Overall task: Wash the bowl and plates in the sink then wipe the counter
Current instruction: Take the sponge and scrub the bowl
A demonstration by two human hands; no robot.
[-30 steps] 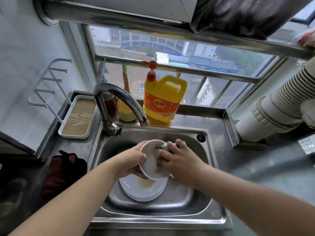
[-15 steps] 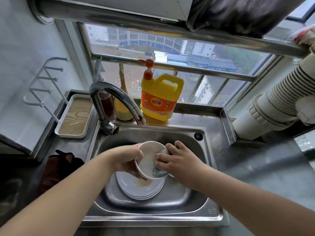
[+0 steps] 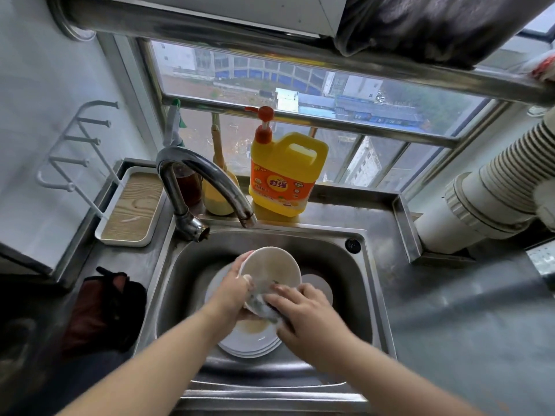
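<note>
Left hand (image 3: 232,291) grips the white bowl (image 3: 270,270) by its left rim, fingers curled round the edge, bowl tilted on its side over the sink (image 3: 371,283). Right hand (image 3: 303,315) presses a grey cloth (image 3: 267,307) against the bowl's near side, fingers curled onto the cloth. Stack of white plates (image 3: 255,345) lies in the basin under both hands, brown residue on the top plate. Tap (image 3: 207,181) arches over the far left of the sink, spout just beyond the bowl. Yellow soap jug (image 3: 283,172) stands on the far ledge by the window. Wood-lined tray (image 3: 132,205) far left. Dark red cloth (image 3: 102,310) on the surface left of the sink.
</note>
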